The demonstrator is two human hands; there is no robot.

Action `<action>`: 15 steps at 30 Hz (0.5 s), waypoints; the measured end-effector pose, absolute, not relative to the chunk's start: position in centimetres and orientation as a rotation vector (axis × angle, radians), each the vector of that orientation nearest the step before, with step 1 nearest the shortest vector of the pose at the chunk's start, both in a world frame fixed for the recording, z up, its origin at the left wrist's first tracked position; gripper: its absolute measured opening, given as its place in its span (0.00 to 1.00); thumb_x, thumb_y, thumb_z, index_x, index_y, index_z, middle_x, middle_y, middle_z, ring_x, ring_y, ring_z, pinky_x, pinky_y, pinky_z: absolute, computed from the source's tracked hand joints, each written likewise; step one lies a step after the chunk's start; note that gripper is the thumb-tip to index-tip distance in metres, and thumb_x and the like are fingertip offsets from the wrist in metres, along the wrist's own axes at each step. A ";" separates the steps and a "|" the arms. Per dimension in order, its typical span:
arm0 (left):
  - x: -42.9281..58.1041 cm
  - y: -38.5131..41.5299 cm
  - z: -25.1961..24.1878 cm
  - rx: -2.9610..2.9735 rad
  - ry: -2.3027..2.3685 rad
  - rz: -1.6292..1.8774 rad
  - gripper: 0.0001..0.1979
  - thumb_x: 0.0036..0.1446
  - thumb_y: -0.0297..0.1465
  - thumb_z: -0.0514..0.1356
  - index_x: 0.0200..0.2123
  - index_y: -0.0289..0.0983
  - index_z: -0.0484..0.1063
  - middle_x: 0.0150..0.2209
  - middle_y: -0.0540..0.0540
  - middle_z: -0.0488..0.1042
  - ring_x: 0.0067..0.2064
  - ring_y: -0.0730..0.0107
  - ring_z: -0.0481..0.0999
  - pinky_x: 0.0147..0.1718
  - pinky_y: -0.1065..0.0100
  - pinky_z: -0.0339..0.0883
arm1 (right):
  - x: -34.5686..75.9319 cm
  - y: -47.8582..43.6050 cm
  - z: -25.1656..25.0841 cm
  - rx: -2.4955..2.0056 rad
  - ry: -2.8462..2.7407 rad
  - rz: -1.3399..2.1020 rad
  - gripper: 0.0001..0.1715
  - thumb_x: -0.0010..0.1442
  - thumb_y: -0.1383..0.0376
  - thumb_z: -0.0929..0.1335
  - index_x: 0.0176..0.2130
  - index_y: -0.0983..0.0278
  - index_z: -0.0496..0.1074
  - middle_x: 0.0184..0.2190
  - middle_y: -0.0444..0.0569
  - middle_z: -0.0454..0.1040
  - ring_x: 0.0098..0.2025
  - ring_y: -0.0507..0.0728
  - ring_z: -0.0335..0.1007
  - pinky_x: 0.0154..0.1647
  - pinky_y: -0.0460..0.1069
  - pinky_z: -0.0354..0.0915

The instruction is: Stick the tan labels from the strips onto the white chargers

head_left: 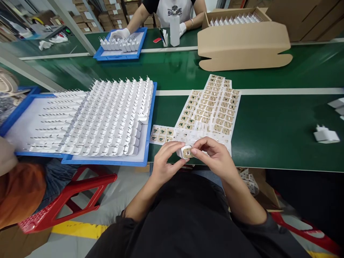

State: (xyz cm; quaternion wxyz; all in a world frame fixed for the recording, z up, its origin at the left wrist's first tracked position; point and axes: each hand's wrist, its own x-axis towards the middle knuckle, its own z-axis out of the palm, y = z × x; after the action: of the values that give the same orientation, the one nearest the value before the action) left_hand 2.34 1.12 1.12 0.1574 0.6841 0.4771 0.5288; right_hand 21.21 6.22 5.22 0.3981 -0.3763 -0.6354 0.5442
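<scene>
My left hand [167, 161] grips a small white plug adapter [178, 153] between thumb and fingers, above the table's front edge. A beige sticker [187, 152] lies over the adapter's end face, turned up toward me. My right hand [216, 157] is closed in a pinch at the sticker's right edge; whether the sticker is fully stuck down I cannot tell. Just beyond my hands, overlapping sheets of beige stickers [224, 109] lie on the green table. A partly used backing strip [199, 135] crosses their near end.
To my left, blue trays [152, 107] hold rows of white plug adapters [107, 114]. A few loose adapters [326, 135] lie at the right. Across the belt, a gloved co-worker [174, 10] handles another blue tray [118, 57]. An open cardboard box [243, 43] stands at the back right.
</scene>
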 end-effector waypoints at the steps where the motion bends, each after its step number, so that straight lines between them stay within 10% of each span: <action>1: 2.3 1.1 1.1 1.957 1.374 1.505 0.20 0.60 0.33 0.69 0.55 0.43 0.75 0.48 0.42 0.82 0.50 0.58 0.82 0.51 0.57 0.77 | 21.2 6.2 5.2 -0.958 -1.593 1.383 0.17 0.61 0.50 0.75 0.35 0.60 0.76 0.29 0.46 0.78 0.32 0.56 0.74 0.34 0.51 0.70; 15: 2.2 1.1 1.2 1.949 1.390 1.501 0.19 0.60 0.34 0.69 0.54 0.42 0.75 0.48 0.42 0.82 0.50 0.58 0.82 0.51 0.57 0.77 | 20.8 6.2 5.3 -0.944 -1.567 1.444 0.16 0.61 0.50 0.75 0.35 0.60 0.75 0.29 0.46 0.78 0.32 0.56 0.75 0.33 0.51 0.71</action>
State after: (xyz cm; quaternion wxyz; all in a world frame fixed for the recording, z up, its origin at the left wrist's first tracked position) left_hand 2.21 1.13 1.15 0.1573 0.6812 0.4859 0.5245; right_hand 20.77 6.19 5.31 0.3946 -0.3721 -0.6178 0.5693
